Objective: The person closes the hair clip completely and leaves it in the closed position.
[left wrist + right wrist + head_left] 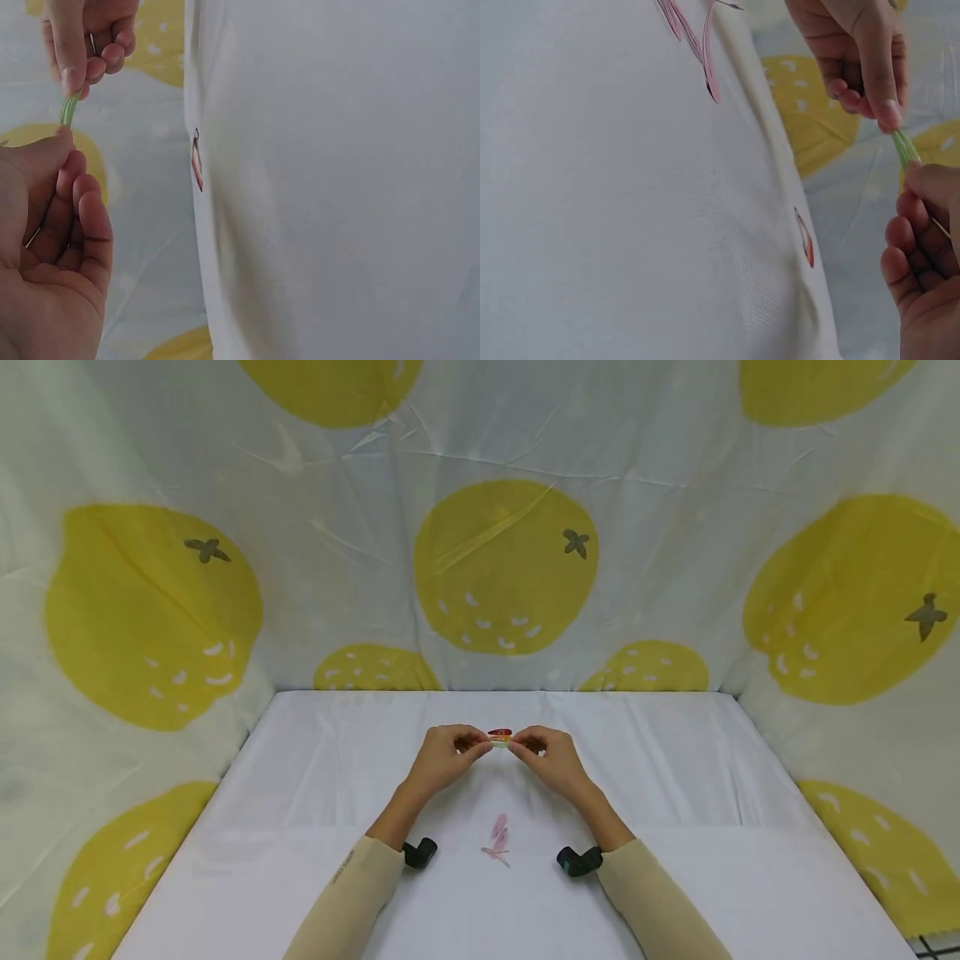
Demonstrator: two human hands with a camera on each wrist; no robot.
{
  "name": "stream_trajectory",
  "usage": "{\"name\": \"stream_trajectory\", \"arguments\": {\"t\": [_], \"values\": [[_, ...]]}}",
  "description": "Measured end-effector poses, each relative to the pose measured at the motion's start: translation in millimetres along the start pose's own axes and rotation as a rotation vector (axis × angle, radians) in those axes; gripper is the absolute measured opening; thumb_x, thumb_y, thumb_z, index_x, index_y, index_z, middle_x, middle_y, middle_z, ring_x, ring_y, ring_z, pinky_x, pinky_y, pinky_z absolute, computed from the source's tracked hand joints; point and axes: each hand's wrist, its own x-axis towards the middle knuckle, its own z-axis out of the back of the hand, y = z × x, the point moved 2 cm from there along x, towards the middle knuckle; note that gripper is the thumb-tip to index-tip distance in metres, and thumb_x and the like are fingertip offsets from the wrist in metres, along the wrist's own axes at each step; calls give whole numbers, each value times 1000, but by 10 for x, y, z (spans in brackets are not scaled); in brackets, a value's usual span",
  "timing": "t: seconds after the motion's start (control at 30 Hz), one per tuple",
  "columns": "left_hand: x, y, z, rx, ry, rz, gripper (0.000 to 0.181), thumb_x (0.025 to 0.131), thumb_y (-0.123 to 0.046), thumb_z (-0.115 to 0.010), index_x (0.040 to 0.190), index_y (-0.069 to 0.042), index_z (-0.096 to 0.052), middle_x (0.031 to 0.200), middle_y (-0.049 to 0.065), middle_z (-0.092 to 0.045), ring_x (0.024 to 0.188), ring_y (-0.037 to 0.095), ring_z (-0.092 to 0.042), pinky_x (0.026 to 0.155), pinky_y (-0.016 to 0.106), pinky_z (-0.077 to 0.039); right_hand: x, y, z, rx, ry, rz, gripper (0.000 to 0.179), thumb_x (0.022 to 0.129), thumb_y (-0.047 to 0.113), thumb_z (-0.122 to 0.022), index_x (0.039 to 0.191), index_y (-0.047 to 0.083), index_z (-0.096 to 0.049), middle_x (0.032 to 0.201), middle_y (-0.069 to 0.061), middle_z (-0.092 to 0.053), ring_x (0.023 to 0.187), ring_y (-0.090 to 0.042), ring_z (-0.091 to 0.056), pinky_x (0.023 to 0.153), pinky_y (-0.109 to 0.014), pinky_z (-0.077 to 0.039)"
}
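Observation:
A light green snap hair clip (69, 111) is pinched at both ends, one end by each hand. My left hand (448, 756) grips its left end between thumb and forefinger. At the other end, the thumb and forefinger of my right hand (549, 758) pinch it, the other fingers curled beneath. Just beyond the held clip, a red hair clip (499, 732) and an orange one (500, 738) lie on the white cloth. In the right wrist view the green clip (904, 148) spans the short gap between the fingertips.
Several pink hair clips (498, 835) lie in a loose group on the white-covered table (300, 860), nearer to me between the forearms. Behind the table hangs a pale curtain (337, 568) with yellow lemon prints. A black wrist camera (420, 852) sits at the left cuff.

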Motion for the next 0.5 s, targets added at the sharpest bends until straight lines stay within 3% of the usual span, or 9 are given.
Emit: {"name": "stream_trajectory", "arguments": {"t": [0.23, 0.5], "values": [[142, 79, -21, -5, 18, 33, 13, 93, -29, -79, 94, -16, -79, 80, -6, -74, 69, 7, -62, 63, 24, -52, 124, -64, -28, -47, -44, -26, 9, 93, 21, -79, 96, 13, -78, 82, 0, -73, 70, -11, -58, 63, -22, -48], [213, 181, -101, 24, 77, 114, 15, 94, -27, -78, 95, -12, -79, 82, -3, -74, 72, 8, -62, 68, 25, -52, 158, -197, -94, -78, -1, -112, 9, 94, 20, -77, 97, 12, -80, 85, -1, -74, 72, -11, -60, 66, -23, -50]]}}
